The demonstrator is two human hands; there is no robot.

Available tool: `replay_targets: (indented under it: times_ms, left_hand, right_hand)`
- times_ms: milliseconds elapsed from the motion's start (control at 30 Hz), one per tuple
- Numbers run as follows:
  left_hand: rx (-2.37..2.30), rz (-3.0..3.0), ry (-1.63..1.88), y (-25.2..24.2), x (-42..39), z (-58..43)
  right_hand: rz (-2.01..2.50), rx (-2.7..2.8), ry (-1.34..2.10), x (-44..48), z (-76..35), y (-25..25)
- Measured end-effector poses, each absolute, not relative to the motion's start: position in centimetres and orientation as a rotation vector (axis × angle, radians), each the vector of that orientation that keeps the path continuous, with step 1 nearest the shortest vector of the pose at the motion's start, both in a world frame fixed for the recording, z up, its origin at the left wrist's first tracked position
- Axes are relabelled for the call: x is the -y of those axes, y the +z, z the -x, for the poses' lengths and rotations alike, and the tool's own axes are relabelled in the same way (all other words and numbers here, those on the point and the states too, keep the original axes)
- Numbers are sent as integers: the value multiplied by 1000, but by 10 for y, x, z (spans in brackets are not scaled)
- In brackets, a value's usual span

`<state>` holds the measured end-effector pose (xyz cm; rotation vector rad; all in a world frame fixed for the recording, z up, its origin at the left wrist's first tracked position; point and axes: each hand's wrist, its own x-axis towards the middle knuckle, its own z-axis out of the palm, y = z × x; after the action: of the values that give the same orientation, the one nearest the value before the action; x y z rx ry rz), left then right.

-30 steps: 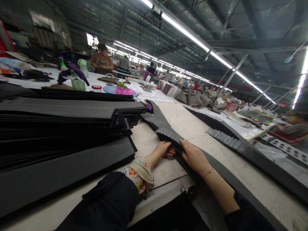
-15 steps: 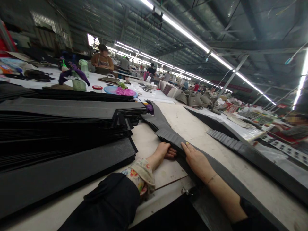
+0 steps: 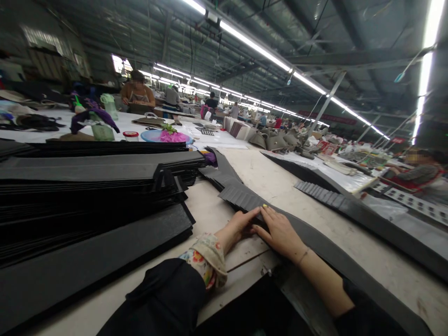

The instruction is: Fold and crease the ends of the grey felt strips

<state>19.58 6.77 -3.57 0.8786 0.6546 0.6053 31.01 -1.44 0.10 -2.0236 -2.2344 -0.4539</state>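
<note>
Dark grey strips of sheet material lie fanned in overlapping steps on a pale work board, their long tails running toward the lower right. At their near edge, my left hand has its thumb along the edge and its fingers curled below, closed on it. My right hand rests its fingers on top of the strips, thumb at the near edge, gripping them. The fingertips of both hands almost meet. A small yellow spot shows at a right fingertip. What lies under the hands is hidden.
High piles of dark strips stand on the left. More fanned strips lie to the right. Behind are a blue basin with a pink bag, a red-lidded jar and a green bottle. Co-workers sit farther off.
My left thumb has come up onto the strips' near edge, toward my right fingers. My right thumb now shows at that edge. The view has shifted slightly right.
</note>
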Motion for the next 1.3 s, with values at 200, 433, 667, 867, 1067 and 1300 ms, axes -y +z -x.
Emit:
replay_targets:
  times_ms: [200, 433, 667, 867, 1067, 1300]
  left_hand:
    - [-715, -838, 676, -34, -61, -203]
    - [-703, -846, 728, -34, -60, -201]
    - [-735, -802, 688, -35, -63, -202]
    - [-757, -771, 664, -36, -68, -204]
    - [-748, -760, 664, -40, -70, -204]
    - [-749, -815, 656, -35, -65, -204]
  right_hand:
    - [1926, 2159, 12, 8, -350, 30]
    - [1956, 2074, 168, 2, -396, 41]
    - [1959, 2284, -83, 9, -358, 16]
    - [1988, 2292, -75, 9, -363, 19]
    - [1972, 2277, -67, 10, -368, 20]
    - [1990, 2271, -102, 13, -362, 17]
